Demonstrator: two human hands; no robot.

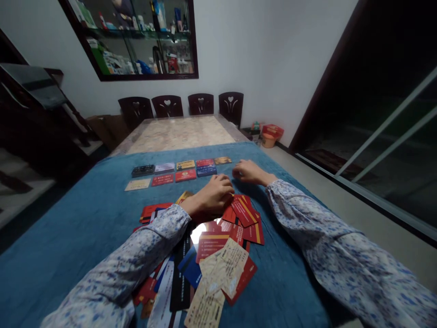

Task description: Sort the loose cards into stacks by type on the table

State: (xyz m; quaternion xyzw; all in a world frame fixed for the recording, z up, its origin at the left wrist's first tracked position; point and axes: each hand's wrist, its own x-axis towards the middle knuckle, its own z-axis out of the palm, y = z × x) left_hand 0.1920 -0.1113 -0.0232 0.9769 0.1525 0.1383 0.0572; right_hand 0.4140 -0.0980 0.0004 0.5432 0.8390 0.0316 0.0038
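Note:
My left hand (215,193) is closed, its fingers curled at the upper edge of a loose pile of cards. Red cards (245,210) with gold stripes lie right by its fingertips; whatever is under the fingers is hidden. On the blue cloth beyond, to the right of the sorted cards, my right hand (251,172) rests with bent fingers, and I cannot make out anything in them. Beige cards (218,271), a blue card (190,268) and black cards (180,278) overlap in the pile. The nearest sorted card to my right hand is a gold card (222,160).
Two rows of small card stacks cross the cloth (85,205), among them a black stack (143,170), a silver stack (164,168) and a cream card (138,184). Past the cloth is a marble tabletop (184,132) with several dark chairs (201,104) behind it.

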